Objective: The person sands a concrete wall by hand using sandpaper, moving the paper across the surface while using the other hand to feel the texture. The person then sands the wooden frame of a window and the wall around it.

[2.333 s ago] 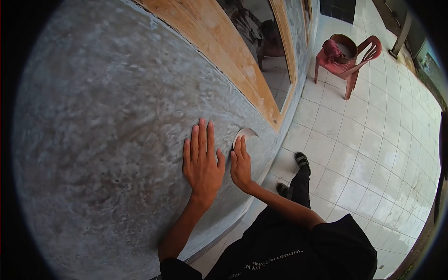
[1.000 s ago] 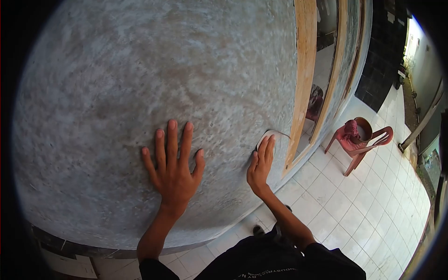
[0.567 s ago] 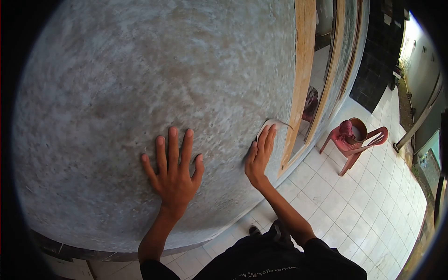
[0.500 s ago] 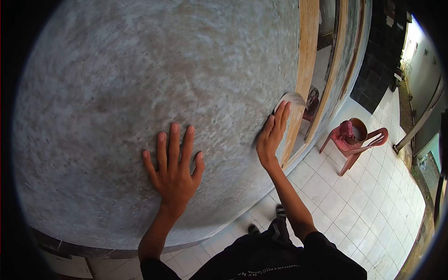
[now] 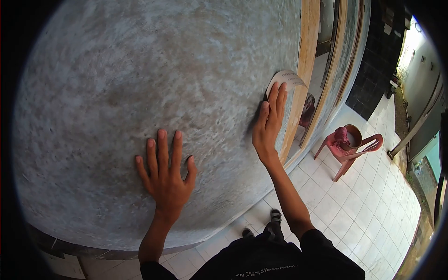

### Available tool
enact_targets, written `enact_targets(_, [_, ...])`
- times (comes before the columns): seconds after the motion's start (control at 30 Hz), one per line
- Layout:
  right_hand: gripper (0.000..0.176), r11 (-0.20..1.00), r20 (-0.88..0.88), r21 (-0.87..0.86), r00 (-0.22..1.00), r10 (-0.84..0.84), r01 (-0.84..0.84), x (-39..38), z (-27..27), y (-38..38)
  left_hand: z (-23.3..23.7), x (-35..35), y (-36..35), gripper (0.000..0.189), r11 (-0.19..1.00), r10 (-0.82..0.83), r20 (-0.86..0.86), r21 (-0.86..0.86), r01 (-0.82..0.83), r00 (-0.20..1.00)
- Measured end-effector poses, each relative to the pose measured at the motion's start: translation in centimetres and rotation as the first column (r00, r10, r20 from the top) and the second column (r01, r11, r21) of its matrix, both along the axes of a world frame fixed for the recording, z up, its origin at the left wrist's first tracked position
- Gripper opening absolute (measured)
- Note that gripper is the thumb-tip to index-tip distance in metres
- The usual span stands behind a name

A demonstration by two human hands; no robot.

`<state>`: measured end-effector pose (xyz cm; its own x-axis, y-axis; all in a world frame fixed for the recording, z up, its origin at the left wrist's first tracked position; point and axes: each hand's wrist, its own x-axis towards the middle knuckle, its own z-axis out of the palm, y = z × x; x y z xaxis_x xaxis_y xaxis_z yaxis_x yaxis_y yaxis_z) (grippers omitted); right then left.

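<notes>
My left hand [image 5: 170, 186] lies flat on the grey, mottled wall [image 5: 112, 93], its fingers spread and nothing in it. Farther right, close to the wooden window frame [image 5: 307, 51], my right hand [image 5: 269, 128] presses a piece of sandpaper [image 5: 285, 78] to the wall. Print shows on the paper's pale back, and its upper edge curls beyond my fingertips toward the frame. The paper's underside is hidden, and so is part of it beneath my fingers.
A pink plastic chair [image 5: 344, 158] stands on the white tiled floor [image 5: 326, 198] to the right. On its seat are a brown bucket [image 5: 353, 135] and a crumpled pink cloth [image 5: 341, 136]. Black tiles [image 5: 368, 79] cover a wall section beyond the window; a slanted post [image 5: 415, 126] rises farther right.
My right hand has slid upward along the wall with the sandpaper. My left hand sits slightly lower and farther left in view, still flat, and the view itself has shifted a little.
</notes>
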<state>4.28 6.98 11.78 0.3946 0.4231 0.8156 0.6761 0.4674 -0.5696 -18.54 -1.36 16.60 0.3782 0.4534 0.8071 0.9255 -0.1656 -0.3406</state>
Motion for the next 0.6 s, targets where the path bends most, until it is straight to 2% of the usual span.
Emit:
enact_targets(0.07, [0.051, 0.999, -0.088, -0.026, 0.996, 0.018, -0.02, 0.0, 1.4, -0.1, 0.0, -0.3, -0.2, 0.055, 1.0, 0.017, 0.023, 0.007, -0.017, 1.0])
enact_targets(0.17, [0.056, 0.997, 0.098, -0.025, 0.993, 0.072, -0.07, -5.0, -7.1, -2.6, 0.1, -0.4, -0.2, 0.053, 0.999, 0.029, 0.044, 0.03, -0.03, 0.999])
enact_targets(0.2, [0.058, 0.99, 0.189, -0.093, 0.975, 0.118, -0.102, -6.4, -10.7, -3.7, 0.0, -0.5, -0.3, 0.053, 0.999, 0.029, 0.044, 0.03, -0.03, 0.999])
enact_targets(0.23, [0.058, 0.988, 0.244, -0.097, 0.959, 0.144, -0.123, -6.9, -11.2, -4.3, 0.0, -0.5, -0.3, 0.053, 0.999, 0.029, 0.046, 0.034, -0.03, 0.999])
enact_targets(0.27, [0.058, 0.988, 0.247, -0.092, 0.958, 0.144, -0.124, -6.4, -11.3, -3.4, 0.0, -0.6, -0.2, 0.056, 0.999, 0.013, 0.035, 0.034, -0.014, 0.999])
enact_targets(0.33, [0.055, 0.998, 0.22, -0.002, 0.974, 0.06, -0.061, -3.9, -6.7, -1.6, 0.0, -0.6, -0.3, 0.059, 1.0, 0.0, 0.024, 0.024, 0.0, 1.0])
enact_targets(0.4, [0.053, 0.996, 0.148, 0.074, 0.988, 0.034, -0.046, -0.5, 1.0, 0.2, 0.1, -0.5, -0.3, 0.059, 1.0, -0.014, 0.044, 0.013, 0.013, 0.999])
enact_targets(0.5, [0.052, 0.996, 0.069, 0.084, 0.997, 0.028, -0.033, 1.1, 5.4, 0.9, 0.1, -0.3, -0.4, 0.052, 1.0, 0.016, 0.082, 0.003, -0.016, 0.997])
enact_targets(0.53, [0.052, 0.997, 0.087, 0.068, 0.995, 0.038, -0.044, 0.3, 4.2, 0.5, 0.1, -0.3, -0.2, 0.052, 1.0, 0.012, 0.089, 0.014, -0.013, 0.996])
enact_targets(0.6, [0.053, 0.997, 0.14, 0.054, 0.989, 0.047, -0.055, -2.8, -2.2, -0.9, -0.1, -0.6, -0.1, 0.059, 0.999, -0.023, 0.034, 0.038, 0.021, 0.999])
